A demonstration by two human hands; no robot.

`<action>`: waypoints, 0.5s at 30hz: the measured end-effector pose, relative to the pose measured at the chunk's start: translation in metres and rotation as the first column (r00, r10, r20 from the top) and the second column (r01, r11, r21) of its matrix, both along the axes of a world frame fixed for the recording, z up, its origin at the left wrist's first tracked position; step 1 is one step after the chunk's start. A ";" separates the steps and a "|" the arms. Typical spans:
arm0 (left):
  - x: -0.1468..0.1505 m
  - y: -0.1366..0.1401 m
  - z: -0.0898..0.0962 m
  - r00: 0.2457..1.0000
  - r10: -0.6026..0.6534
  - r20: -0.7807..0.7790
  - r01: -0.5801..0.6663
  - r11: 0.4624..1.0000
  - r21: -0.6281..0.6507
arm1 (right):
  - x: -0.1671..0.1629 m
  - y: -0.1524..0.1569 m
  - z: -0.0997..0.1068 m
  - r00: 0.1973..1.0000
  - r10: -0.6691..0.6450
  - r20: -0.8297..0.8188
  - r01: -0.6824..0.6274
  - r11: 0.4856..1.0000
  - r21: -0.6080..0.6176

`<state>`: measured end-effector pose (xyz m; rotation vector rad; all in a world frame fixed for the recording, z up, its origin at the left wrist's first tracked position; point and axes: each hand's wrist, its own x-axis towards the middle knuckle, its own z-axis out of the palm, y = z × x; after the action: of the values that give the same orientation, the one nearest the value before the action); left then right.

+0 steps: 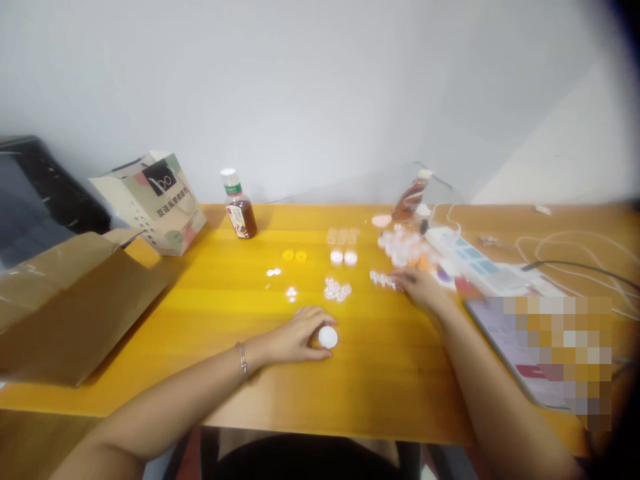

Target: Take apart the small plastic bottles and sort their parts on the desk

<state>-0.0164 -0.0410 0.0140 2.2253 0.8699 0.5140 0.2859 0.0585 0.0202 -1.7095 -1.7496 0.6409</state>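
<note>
My left hand (295,335) rests on the table with thumb and fingers curved around a white round cap-like piece (328,337), gripping it at the sides. Smeared by motion, my right hand (421,285) reaches to a cluster of small white pieces (383,279); its fingertips are at the right end of that cluster, and whether they hold one is unclear. Between the hands lies a pile of white ring-like pieces (337,290). Beyond are two white round pieces (343,257), two yellow discs (295,255) and blurred clear pieces (343,237).
A brown cardboard box (75,307) and a paper bag (155,200) stand left. Two drink bottles, one upright (241,210) and one tilted (411,197), are at the back. Right are a blurred heap of pale pieces (404,247), white cables (560,243) and a flat device (505,347).
</note>
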 end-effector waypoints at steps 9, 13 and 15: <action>0.002 -0.001 0.001 0.999 0.023 0.023 -0.023 0.999 -0.022 | -0.004 -0.004 0.006 0.998 -0.055 0.028 0.053 0.997 0.047; 0.001 -0.001 -0.002 0.998 0.050 0.038 -0.049 0.998 -0.047 | -0.025 -0.020 0.020 0.998 -0.010 -0.056 0.018 0.989 0.150; 0.001 0.000 -0.005 0.996 0.077 0.051 -0.073 0.995 -0.074 | -0.046 -0.035 0.026 0.968 0.231 -0.096 -0.220 0.969 0.116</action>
<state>-0.0155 -0.0412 0.0093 2.1107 0.9328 0.5665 0.2397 0.0236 0.0464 -1.3900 -1.8808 0.7135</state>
